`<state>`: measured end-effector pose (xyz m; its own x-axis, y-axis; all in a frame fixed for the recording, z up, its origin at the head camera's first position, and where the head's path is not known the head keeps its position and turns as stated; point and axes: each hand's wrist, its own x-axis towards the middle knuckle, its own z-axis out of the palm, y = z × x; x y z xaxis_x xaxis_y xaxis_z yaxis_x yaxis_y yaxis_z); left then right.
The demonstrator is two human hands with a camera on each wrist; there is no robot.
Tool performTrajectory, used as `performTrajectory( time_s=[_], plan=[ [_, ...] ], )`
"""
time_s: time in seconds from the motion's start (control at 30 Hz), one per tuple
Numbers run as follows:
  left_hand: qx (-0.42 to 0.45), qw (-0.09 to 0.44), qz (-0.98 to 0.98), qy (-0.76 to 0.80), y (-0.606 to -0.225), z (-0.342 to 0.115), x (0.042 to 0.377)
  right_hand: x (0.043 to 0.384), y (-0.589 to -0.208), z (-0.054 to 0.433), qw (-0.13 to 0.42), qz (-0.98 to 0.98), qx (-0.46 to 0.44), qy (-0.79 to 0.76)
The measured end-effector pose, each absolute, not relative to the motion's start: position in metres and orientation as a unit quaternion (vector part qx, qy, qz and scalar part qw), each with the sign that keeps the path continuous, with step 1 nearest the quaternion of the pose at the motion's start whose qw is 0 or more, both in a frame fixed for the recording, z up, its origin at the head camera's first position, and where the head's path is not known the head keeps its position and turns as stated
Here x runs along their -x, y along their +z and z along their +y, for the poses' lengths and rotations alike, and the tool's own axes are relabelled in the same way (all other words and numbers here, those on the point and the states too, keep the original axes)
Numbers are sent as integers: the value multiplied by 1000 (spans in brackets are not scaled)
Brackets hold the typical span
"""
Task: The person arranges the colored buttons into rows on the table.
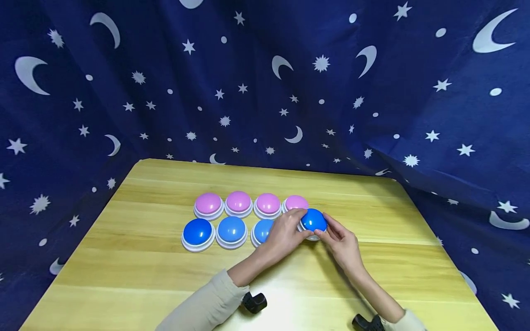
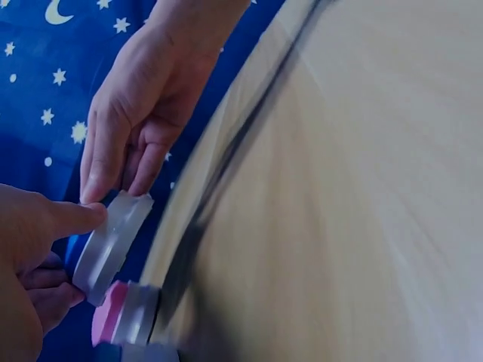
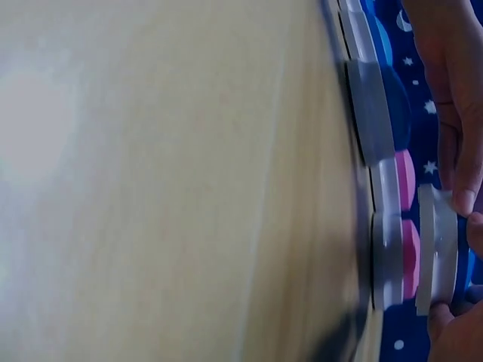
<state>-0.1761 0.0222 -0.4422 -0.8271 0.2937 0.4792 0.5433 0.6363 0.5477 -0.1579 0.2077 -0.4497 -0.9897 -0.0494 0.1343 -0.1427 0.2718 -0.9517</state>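
Note:
A dome push button with a glossy blue top (image 1: 313, 219) and white base is held between both hands, raised off the table. My left hand (image 1: 285, 232) grips its left side with thumb and fingers. From the other side my right hand (image 1: 343, 246) pinches the rim. The white base (image 2: 113, 245) shows edge-on in the left wrist view, and its base (image 3: 438, 253) stands away from the tabletop in the right wrist view. To the left sit a dark blue button (image 1: 197, 231), a lighter blue button (image 1: 231, 229) and another blue button (image 1: 262, 230), partly covered by my left hand.
Behind the blue ones, several pink buttons (image 1: 238, 201) form a row; the rightmost pink button (image 1: 296, 202) is close behind the hands. All rest on a wooden table (image 1: 124, 257). A dark blue curtain (image 1: 256, 69) with moons and stars hangs around the far edge.

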Motion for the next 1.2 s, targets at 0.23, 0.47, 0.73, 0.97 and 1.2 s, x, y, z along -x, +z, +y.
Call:
performTrajectory(
  time_s=[0.23, 0.47, 0.73, 0.97, 1.2],
  plan=[
    [224, 176, -893, -348, -445, 7, 168, 154, -456, 195, 31, -797, -76, 599],
    [221, 171, -891, -359, -446, 1, 160, 147, -458, 189, 32, -799, -77, 596],
    [227, 153, -899, -341, -448, -1, 157, 143, -462, 185, 24, -795, -64, 602],
    [230, 143, -904, -331, -453, -2, 157, 143, -467, 185, 9, -799, -64, 598],
    [232, 146, -915, -295, -454, -1, 157, 145, -469, 184, 5, -809, -65, 585]
  ],
)
